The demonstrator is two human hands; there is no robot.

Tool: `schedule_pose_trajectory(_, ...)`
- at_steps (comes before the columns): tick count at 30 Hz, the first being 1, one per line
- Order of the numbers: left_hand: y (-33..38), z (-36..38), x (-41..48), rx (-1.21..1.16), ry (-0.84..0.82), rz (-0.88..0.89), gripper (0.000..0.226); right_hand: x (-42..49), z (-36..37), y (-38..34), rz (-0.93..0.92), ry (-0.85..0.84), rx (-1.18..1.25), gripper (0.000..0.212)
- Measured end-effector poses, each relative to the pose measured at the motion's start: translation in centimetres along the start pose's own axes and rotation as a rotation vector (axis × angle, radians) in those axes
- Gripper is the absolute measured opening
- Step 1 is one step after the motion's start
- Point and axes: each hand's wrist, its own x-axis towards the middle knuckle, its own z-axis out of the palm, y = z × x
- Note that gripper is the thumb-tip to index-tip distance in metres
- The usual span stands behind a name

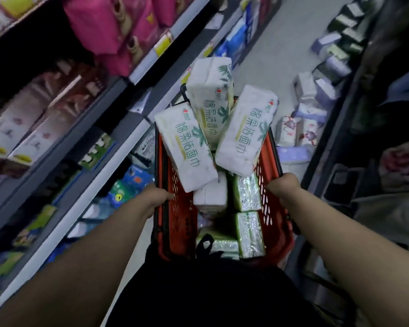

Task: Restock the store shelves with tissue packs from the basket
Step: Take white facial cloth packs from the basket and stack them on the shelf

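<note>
Head view, looking down: a dark garment fills the bottom edge, and two bare forearms reach forward from it to a basket. The left hand holds the basket's left rim, one digit lying over the inner edge and the rest hidden below it. The right hand is folded over the right rim, knuckles up and fingers curled out of sight around it.

The basket is orange-red with a black rim and slotted walls. In its near end, along the right wall, lie green-and-silver packs, shiny and crinkled, with more of them toward the middle. Beside these, toward the left wall, sits a small white pack. At the far end three tall white packs stand well above the rim, leaning against each other; each is a soft white block with green lettering down its face, a pale yellow-green stripe, palm-leaf prints and a small red logo near the top.

Left of the basket run grey shelves holding blurred goods, with pink packs on an upper level. Beyond and right of the basket, lilac and white packs lie loose on the pale floor.
</note>
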Motion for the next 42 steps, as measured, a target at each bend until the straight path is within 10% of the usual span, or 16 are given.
schedule_pose_trajectory(17, 44.2, 11.7, 15.3, 0.524, -0.199, 0.246, 0.060, 22.3, -16.2, -16.2, 0.296, 0.219, 0.283, 0.035)
schedule_pose_trajectory(42, 91.9, 40.8, 30.6, 0.459, -0.211, 0.328, 0.059, 67.5, -45.4, -35.1, 0.297, 0.314, 0.408, 0.035)
